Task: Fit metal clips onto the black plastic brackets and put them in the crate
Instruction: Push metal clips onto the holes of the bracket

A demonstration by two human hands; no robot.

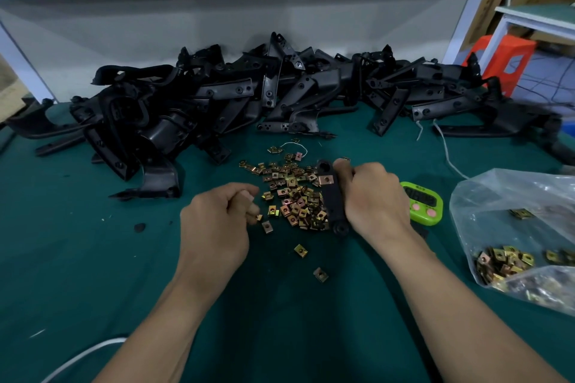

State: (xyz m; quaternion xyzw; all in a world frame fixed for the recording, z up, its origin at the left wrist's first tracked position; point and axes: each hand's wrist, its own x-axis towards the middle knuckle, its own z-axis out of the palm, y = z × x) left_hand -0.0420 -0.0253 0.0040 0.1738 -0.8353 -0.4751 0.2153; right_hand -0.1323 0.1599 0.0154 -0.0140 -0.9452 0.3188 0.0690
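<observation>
Grips bracket (331, 196) in right hand (373, 199), fingers wrapped round it, long axis pointing away from body. Curls left hand (217, 218) at near-left edge of pile (292, 193) — apparently pinching a clip (258, 217), though tiny here — with bracket lying to its right, across pile.

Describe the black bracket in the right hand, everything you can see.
The long flat black plastic bracket has rounded ends, with a hole at the far end. A copper-coloured metal clip sits on it near that end. The right hand grips its right edge; it points away from the person, at the edge of the heap of loose metal clips on the green mat.
</observation>
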